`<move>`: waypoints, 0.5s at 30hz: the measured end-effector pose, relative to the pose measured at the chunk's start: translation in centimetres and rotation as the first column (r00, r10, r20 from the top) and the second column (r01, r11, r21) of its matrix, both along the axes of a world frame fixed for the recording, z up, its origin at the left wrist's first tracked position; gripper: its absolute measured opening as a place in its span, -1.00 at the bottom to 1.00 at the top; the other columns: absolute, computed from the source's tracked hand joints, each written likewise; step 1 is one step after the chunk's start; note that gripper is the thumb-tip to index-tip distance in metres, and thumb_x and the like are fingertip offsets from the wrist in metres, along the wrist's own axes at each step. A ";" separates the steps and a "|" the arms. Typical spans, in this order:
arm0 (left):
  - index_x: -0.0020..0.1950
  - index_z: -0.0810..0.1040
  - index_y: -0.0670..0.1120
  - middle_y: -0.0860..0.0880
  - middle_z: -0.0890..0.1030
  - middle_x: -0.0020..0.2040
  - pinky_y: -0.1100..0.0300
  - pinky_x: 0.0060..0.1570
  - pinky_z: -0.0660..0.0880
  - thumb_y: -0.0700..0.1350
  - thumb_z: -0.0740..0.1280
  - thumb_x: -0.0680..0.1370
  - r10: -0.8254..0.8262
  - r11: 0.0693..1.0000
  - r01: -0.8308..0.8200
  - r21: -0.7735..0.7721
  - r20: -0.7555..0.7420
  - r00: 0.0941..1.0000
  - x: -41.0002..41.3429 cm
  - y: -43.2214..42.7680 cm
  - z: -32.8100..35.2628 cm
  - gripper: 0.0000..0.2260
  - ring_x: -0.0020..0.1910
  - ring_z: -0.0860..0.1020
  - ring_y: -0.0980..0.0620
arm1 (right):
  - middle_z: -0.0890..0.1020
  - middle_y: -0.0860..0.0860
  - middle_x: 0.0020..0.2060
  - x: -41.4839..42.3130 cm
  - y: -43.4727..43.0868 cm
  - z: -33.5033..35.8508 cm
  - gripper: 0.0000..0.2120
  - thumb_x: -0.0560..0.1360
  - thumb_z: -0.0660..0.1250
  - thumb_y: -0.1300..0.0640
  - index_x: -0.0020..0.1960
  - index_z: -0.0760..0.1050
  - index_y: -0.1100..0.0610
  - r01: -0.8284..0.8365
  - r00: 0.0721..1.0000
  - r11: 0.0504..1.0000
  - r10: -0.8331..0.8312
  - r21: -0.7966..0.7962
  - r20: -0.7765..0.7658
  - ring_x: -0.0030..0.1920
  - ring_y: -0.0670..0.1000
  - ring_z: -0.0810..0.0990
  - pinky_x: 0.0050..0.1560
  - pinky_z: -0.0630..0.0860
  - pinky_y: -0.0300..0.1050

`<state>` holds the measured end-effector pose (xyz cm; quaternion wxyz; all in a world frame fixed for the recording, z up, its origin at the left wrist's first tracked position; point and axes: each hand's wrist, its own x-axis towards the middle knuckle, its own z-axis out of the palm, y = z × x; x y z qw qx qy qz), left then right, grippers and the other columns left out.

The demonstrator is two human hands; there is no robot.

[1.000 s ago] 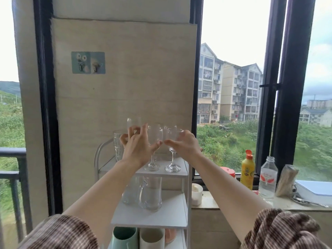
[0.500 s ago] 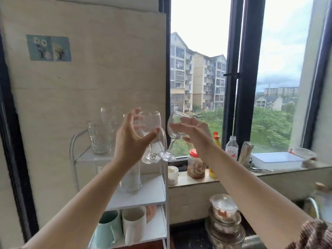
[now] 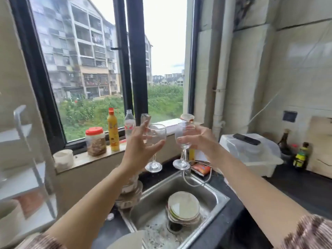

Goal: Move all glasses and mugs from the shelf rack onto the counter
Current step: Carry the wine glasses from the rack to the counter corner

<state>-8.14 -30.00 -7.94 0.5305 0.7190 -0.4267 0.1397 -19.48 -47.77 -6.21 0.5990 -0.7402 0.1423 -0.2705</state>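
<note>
My left hand [image 3: 138, 150] grips the bowl of a clear stemmed wine glass [image 3: 156, 139], held upright in the air. My right hand [image 3: 199, 140] holds a second wine glass [image 3: 184, 141] by its bowl, close beside the first. Both glasses hang above the far edge of the steel sink [image 3: 212, 187], their feet just over the dark counter [image 3: 296, 187]. The white shelf rack [image 3: 27, 141] stands blurred at the left edge; what stands on it is hard to make out.
The sink holds a stack of dirty plates [image 3: 183, 207]; stacked bowls [image 3: 129, 193] sit at its left. A jar [image 3: 95, 141], a yellow bottle [image 3: 113, 130] and a water bottle [image 3: 129, 124] line the windowsill. A white covered box [image 3: 251, 153] and dark bottles [image 3: 301, 155] stand at the right.
Both hands lifted the two wine glasses off the rack's top shelf and carried them right. The view swung from the rack to the sink and counter.
</note>
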 end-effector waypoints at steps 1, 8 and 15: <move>0.48 0.26 0.00 0.11 0.45 0.21 0.54 -0.14 0.45 0.00 0.53 0.37 -0.019 1.000 0.019 0.016 -0.025 1.000 -1.7 -2.7 -0.6 -0.25 -0.03 0.55 0.25 | 0.70 0.00 -0.02 -2.3 -2.3 -0.6 -0.49 0.14 0.60 0.12 0.07 0.57 0.04 0.036 0.999 0.999 -0.036 0.003 -0.009 0.04 0.02 0.66 0.01 0.56 -0.06; 0.44 0.35 -0.09 -0.09 0.49 0.22 0.04 0.21 0.49 -0.08 0.53 0.37 -0.148 0.985 0.163 0.049 -0.233 0.961 -15.8 -21.1 -6.0 -0.32 0.11 0.58 -0.03 | 0.62 0.05 0.02 -18.9 -17.3 -4.9 -0.47 0.27 0.57 0.30 0.20 0.50 0.17 0.254 0.961 0.966 -0.248 0.042 -0.122 -0.03 -0.02 0.61 -0.05 0.55 -0.10; 0.27 0.47 -0.03 -0.06 0.53 0.20 0.08 0.02 0.56 -0.05 0.54 0.36 -0.298 0.939 0.338 0.059 -0.347 0.889 -26.1 -34.9 -9.0 -0.48 0.01 0.59 0.06 | 0.64 0.06 0.03 -32.5 -28.2 -8.1 -0.42 0.23 0.61 0.26 0.19 0.50 0.18 0.451 0.878 0.892 -0.435 0.037 -0.199 0.00 -0.01 0.64 -0.08 0.56 -0.14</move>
